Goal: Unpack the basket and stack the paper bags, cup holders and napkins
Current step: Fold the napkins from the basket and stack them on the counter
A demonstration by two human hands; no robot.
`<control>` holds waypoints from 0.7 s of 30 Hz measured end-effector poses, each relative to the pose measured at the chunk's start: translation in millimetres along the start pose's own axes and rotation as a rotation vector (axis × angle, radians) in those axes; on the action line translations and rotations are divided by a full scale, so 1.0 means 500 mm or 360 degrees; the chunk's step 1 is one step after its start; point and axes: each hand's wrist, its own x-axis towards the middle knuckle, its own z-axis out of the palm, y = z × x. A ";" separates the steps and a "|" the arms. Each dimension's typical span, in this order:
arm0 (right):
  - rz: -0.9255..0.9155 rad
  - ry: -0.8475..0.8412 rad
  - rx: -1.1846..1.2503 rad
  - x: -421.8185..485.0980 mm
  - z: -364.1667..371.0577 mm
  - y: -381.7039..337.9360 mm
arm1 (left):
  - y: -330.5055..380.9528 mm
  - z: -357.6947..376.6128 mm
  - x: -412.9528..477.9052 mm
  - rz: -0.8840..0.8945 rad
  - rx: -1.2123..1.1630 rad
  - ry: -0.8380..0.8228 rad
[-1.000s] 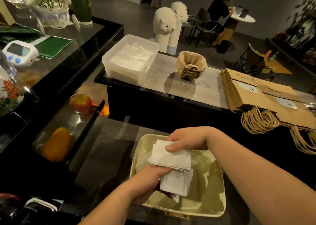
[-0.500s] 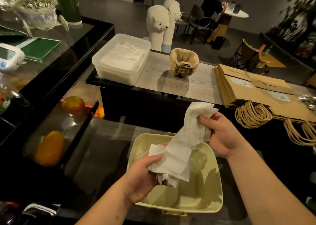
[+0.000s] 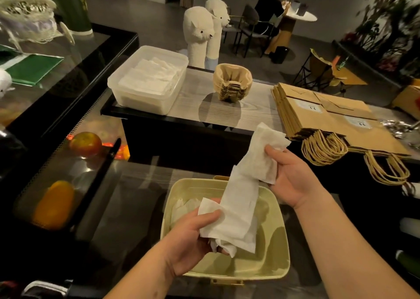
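White paper napkins already lie in the clear rectangular plastic tub (image 3: 141, 104), upper left of centre; no change there over the last second.

Lower centre: left hand (image 3: 193, 237) grips the bottom end of a crumpled bundle of white paper napkins (image 3: 241, 207), fingers curled round it, above the pale green plastic basket (image 3: 276, 242). One second ago this bundle sat folded low in the basket under both hands. Now it is lifted and drawn out into a long strip slanting up to the right. A few white sheets remain in the basket's left corner.

Top centre: nested stack of brown pulp cup holders (image 3: 231, 82), position unchanged.

Right of centre: right hand (image 3: 293, 180) clamps the strip's upper end, thumb pressed onto it, above the basket's far rim.

Right edge: pile of flat brown paper bags with twisted handles (image 3: 329, 119), unchanged.

Judgement: bags and holders look done. Napkins are the last item, probably bound for the tub. The loose strip could shed sheets.
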 end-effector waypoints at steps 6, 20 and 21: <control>-0.0263 0.0197 0.0282 -0.024 -0.020 -0.035 | 0.011 0.011 -0.017 0.0009 -0.0219 0.0064; -0.0107 -0.0059 -0.1051 -0.174 0.061 0.095 | 0.032 0.019 -0.004 0.0689 -0.0114 0.0429; -0.0089 -0.0020 -0.1001 -0.171 0.062 0.099 | 0.031 0.020 -0.003 0.0700 -0.0096 0.0424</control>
